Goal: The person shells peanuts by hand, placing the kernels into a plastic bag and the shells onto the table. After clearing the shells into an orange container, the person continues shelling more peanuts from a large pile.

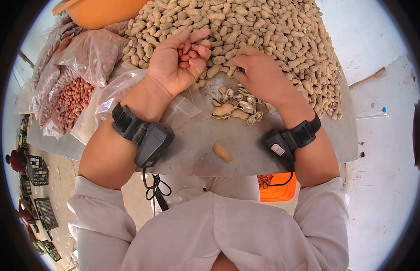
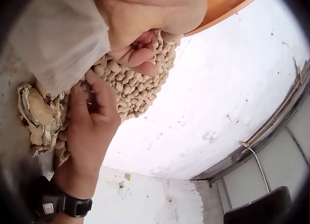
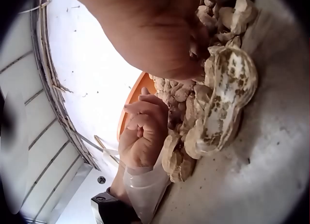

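Observation:
My left hand [image 1: 176, 63] is turned palm up at the front of the peanut pile [image 1: 264, 27], its fingers curled round several shelled red peanut kernels [image 1: 185, 56]. To its right, my right hand [image 1: 262, 77] reaches palm down to the pile's near edge. Its thumb and bent forefinger pinch an unshelled peanut [image 1: 231, 71], mostly hidden by the fingers. Just below that hand lies a small heap of split peanut shells [image 1: 239, 108]; one half shell [image 3: 227, 98] shows its pale inside in the right wrist view.
Clear plastic bags [image 1: 90, 52] of red kernels lie at the left, beside an orange basin [image 1: 99, 11]. A single peanut [image 1: 222, 152] sits near the front of the metal table [image 1: 192, 151]. Below the edge stands an orange tub [image 1: 280, 192] with red bits inside.

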`<move>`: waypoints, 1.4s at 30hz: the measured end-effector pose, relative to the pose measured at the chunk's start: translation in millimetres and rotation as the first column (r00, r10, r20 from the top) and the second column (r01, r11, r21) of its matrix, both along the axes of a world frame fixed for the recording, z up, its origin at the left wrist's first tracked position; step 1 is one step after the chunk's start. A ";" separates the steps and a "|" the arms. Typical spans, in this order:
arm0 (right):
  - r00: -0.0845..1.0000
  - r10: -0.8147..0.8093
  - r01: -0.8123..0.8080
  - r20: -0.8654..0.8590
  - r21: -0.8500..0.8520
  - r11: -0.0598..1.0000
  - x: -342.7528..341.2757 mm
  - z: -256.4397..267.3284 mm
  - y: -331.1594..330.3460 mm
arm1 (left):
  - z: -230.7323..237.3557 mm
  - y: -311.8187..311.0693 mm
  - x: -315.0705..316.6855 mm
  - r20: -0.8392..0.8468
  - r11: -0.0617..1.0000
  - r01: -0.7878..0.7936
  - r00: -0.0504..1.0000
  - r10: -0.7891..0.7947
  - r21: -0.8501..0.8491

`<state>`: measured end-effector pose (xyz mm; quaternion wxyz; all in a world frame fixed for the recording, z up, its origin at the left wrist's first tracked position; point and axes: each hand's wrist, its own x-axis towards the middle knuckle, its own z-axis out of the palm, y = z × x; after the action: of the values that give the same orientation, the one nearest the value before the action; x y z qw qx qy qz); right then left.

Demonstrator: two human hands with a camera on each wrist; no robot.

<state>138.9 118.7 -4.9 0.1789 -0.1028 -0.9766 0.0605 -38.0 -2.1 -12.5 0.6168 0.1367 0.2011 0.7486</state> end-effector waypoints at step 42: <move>0.907 -0.065 -0.216 -0.415 -0.593 0.775 1.3 9.5 -15.1 | 6.0 -8.1 44.8 -0.698 0.975 -0.218 0.694 0.179 0.034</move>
<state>140.2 103.6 4.6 0.3339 -0.1007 -0.8430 0.4096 6.8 -10.2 -6.5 0.4145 0.3700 0.4509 0.6985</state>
